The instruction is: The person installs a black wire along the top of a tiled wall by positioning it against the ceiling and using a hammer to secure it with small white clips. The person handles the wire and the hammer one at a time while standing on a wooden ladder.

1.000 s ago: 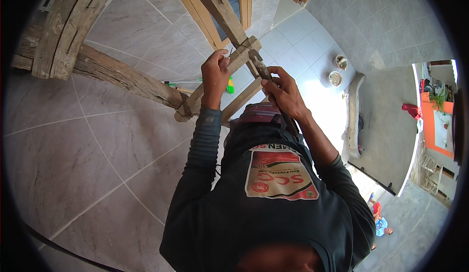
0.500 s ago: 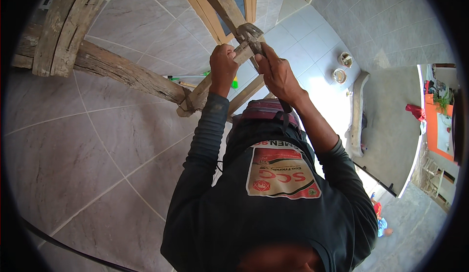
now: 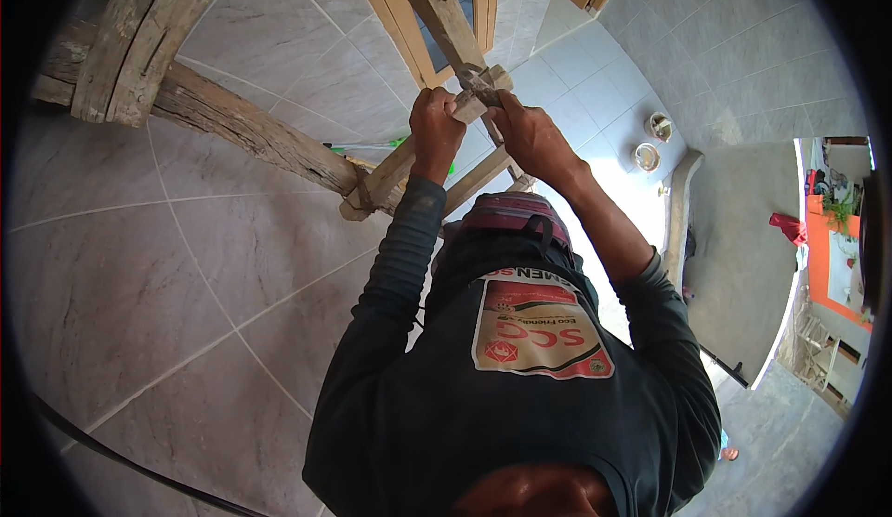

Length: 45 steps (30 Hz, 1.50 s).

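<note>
My left hand [image 3: 437, 136] is closed at the short weathered crossbar [image 3: 395, 164] of a rough timber frame, fingers curled; what they pinch is hidden. My right hand [image 3: 534, 141] is closed on a dark, dirt-crusted tool [image 3: 483, 87], just right of my left hand, at the joint of the crossbar and an upright timber [image 3: 432, 11]. The tool's shape is mostly hidden by the hand and wood. Wire or binding wraps the crossbar's lower joint with a long cracked beam [image 3: 260, 141].
A curved timber [image 3: 135, 57] is at upper left. Beyond are an orange-framed doorway [image 3: 390, 6], green broom parts [image 3: 400, 143], two containers [image 3: 646, 157] on pale tiles, a grey concrete slab [image 3: 743, 229] and a partly visible person [image 3: 729, 454] at lower right.
Both hands moved up toward the timber joint. The tool's head rose over the joint half a second ago and now sits slightly lower against it.
</note>
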Each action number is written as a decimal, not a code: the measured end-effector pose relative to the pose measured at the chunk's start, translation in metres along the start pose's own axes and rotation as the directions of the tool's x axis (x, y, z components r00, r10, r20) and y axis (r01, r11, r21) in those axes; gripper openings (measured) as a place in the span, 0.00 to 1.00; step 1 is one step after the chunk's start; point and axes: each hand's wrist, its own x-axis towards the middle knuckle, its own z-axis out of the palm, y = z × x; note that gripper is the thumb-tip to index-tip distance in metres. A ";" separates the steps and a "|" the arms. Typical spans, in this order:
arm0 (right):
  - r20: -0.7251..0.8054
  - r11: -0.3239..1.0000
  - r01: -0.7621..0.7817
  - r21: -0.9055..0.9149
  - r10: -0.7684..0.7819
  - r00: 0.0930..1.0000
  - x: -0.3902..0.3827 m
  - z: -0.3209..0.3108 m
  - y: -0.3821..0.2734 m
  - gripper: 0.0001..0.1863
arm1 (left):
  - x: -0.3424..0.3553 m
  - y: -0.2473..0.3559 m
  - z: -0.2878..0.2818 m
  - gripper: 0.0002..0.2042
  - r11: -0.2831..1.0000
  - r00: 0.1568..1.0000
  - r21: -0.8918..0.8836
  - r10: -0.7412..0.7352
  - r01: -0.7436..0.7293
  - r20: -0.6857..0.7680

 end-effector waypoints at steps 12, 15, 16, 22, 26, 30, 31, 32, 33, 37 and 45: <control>-0.178 0.958 -0.066 0.278 0.119 0.977 -0.012 -0.014 -0.016 0.23 | 0.001 -0.009 -0.018 0.06 0.601 0.910 -0.694 -0.356 0.397 0.212; -0.148 0.938 -0.111 0.328 0.167 0.975 -0.015 -0.017 -0.015 0.23 | 0.001 0.001 -0.027 0.07 0.351 0.853 -0.801 -0.394 0.485 0.343; -0.141 0.929 -0.118 0.350 0.177 0.974 -0.015 -0.018 -0.015 0.23 | 0.001 0.005 -0.030 0.08 0.267 0.814 -0.805 -0.427 0.529 0.394; -0.103 0.856 -0.184 0.483 0.264 0.959 -0.016 -0.008 -0.010 0.23 | -0.015 0.021 -0.036 0.10 -0.082 0.730 -0.824 -0.419 0.561 0.539; 0.077 0.861 -0.316 0.399 0.312 0.947 -0.006 -0.013 -0.019 0.20 | -0.029 0.023 -0.040 0.08 -0.414 0.697 -0.698 -0.184 0.585 0.693; 0.193 0.665 -0.352 0.659 0.302 0.933 0.010 -0.013 -0.018 0.16 | -0.037 0.023 -0.047 0.07 -0.595 0.607 -0.488 0.002 0.639 0.794; 0.213 0.645 -0.335 0.687 0.262 0.941 0.012 -0.010 -0.016 0.15 | -0.038 0.024 -0.047 0.07 -0.617 0.589 -0.461 0.004 0.638 0.808; 0.216 0.645 -0.334 0.688 0.258 0.942 0.012 -0.008 -0.015 0.15 | -0.040 0.024 -0.047 0.06 -0.639 0.570 -0.434 0.008 0.635 0.822; 0.205 0.649 -0.327 0.687 0.258 0.944 0.012 -0.006 -0.014 0.14 | -0.040 0.027 -0.048 0.06 -0.639 0.572 -0.437 0.006 0.633 0.820; 0.137 0.689 -0.345 0.638 0.339 0.931 0.015 0.002 -0.021 0.13 | -0.048 0.046 -0.049 0.09 -0.216 0.679 -0.745 -0.311 0.631 0.666; 0.102 0.726 -0.358 0.587 0.372 0.922 0.015 0.018 -0.018 0.18 | -0.055 0.025 -0.022 0.09 0.668 0.891 -0.646 -0.453 0.369 0.041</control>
